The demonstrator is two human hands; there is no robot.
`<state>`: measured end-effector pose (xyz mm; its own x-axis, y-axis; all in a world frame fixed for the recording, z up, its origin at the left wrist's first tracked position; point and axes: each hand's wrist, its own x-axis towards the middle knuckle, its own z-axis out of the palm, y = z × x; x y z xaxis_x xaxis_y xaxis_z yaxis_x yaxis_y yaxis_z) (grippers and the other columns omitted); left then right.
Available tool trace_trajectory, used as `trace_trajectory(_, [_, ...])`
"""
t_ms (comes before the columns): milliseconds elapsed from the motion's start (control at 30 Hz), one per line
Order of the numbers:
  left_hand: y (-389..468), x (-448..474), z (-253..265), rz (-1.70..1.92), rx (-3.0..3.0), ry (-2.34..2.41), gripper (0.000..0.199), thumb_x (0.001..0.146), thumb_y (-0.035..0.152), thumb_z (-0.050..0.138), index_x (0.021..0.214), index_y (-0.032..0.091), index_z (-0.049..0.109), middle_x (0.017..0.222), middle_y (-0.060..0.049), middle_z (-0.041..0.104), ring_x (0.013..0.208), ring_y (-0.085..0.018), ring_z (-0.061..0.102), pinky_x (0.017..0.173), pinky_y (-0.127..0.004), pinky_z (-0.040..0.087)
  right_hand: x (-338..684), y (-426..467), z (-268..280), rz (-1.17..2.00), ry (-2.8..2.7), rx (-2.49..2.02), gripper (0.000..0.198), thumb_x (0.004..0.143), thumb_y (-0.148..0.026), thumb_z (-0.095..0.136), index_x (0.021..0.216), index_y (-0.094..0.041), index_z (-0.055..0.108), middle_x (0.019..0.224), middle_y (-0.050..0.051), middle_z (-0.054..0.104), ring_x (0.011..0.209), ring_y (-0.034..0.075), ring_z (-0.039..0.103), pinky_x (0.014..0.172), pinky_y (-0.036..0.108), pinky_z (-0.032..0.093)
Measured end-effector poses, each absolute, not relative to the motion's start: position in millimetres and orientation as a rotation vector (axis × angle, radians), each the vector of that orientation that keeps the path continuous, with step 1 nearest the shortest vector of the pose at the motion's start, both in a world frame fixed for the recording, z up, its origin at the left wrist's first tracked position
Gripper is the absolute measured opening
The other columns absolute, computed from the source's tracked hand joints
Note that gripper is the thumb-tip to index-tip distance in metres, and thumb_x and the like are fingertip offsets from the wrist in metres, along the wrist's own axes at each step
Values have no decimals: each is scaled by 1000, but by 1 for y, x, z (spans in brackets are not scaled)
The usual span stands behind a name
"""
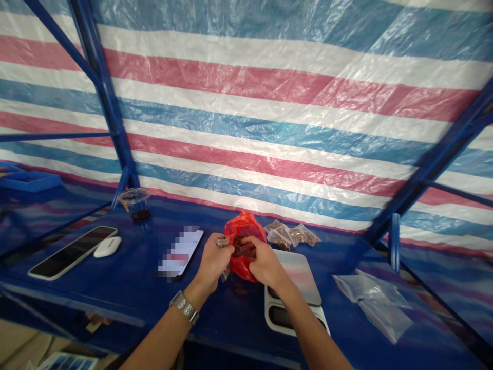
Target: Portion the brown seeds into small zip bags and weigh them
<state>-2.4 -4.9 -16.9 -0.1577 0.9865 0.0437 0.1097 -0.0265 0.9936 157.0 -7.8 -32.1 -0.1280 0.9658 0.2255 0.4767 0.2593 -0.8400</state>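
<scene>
A red plastic bag stands open on the blue table, with small dark pieces inside; their kind is too small to tell. My left hand is closed at the bag's left side, gripping a small clear plastic bag that partly shows around the fingers. From the right, my right hand reaches into the red bag's mouth. Its fingers are drawn together at the dark pieces, and what lies between them is hidden. Under my right forearm sits a white digital scale with a flat metal plate.
Several small filled clear bags lie behind the scale, and flat clear zip bags to its right. Leftward are a lit phone, a white earphone case, a dark phone and a plastic cup of dark liquid. Blue frame posts flank a striped sheet.
</scene>
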Motion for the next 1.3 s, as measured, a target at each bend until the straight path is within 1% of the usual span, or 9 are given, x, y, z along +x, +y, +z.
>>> trace_trajectory(133, [-7, -4, -9, 1257, 1328, 1368, 21, 72, 6, 58, 87, 20, 60, 76, 2, 65, 70, -16, 64, 64, -26, 47, 156, -5, -37, 859, -1573, -1313, 45, 66, 1, 52, 101, -21, 70, 96, 4, 79, 94, 22, 76, 88, 34, 58])
trace_trajectory(267, [-4, -8, -8, 1260, 1451, 1343, 20, 76, 3, 59, 84, 21, 59, 77, 3, 65, 75, -16, 63, 74, -27, 47, 155, -1, -33, 878, -1508, -1282, 26, 76, -8, 59, 97, -20, 70, 96, 6, 80, 94, 24, 76, 88, 38, 58])
trace_trajectory(367, [-1, -10, -13, 1257, 1515, 1358, 20, 78, 2, 58, 82, 22, 56, 73, 4, 62, 72, -16, 60, 72, -27, 44, 154, 0, -24, 877, -1524, -1254, 20, 81, -14, 61, 97, -21, 70, 97, 6, 80, 95, 24, 76, 90, 38, 57])
trace_trajectory(533, [0, -8, -21, 1231, 1601, 1332, 15, 84, 9, 60, 87, 22, 56, 79, 3, 67, 74, -17, 63, 69, -27, 42, 148, -10, -1, 774, -1647, -1181, 32, 83, -10, 56, 109, -22, 71, 108, 4, 77, 93, 21, 72, 89, 36, 54])
trace_trajectory(700, [0, -2, -21, 1242, 1661, 1292, 15, 85, 11, 61, 94, 23, 59, 87, 1, 71, 81, -18, 67, 73, -28, 45, 143, -18, 11, 571, -1769, -1268, 43, 80, -2, 54, 111, -25, 72, 108, 2, 76, 94, 21, 69, 90, 36, 51])
trace_trajectory(833, [4, -2, -25, 1281, 1711, 1308, 13, 84, 10, 61, 89, 21, 58, 88, -1, 67, 84, -19, 64, 75, -29, 44, 143, -19, 13, 556, -1786, -1336, 43, 81, -1, 55, 113, -26, 71, 108, 2, 76, 93, 22, 70, 85, 35, 51])
trace_trajectory(1000, [8, -3, -32, 1300, 1782, 1307, 16, 80, 5, 61, 86, 20, 59, 87, -2, 63, 86, -20, 60, 77, -30, 42, 142, -25, 22, 322, -1898, -1371, 42, 80, 2, 56, 108, -26, 70, 111, 3, 76, 103, 25, 68, 89, 37, 47])
trace_trajectory(1167, [8, -2, -35, 1294, 1799, 1309, 16, 81, 5, 59, 83, 20, 57, 84, -2, 63, 83, -19, 59, 74, -29, 41, 147, -17, 10, 506, -1805, -1424, 36, 83, -3, 59, 107, -26, 71, 103, 1, 77, 92, 22, 71, 83, 34, 50])
trace_trajectory(1300, [10, -2, -34, 1321, 1791, 1338, 20, 78, 2, 60, 81, 21, 54, 83, -1, 60, 82, -18, 57, 74, -29, 41, 156, -7, -6, 620, -1724, -1369, 34, 84, -5, 58, 109, -25, 70, 103, 1, 78, 96, 21, 73, 87, 34, 53])
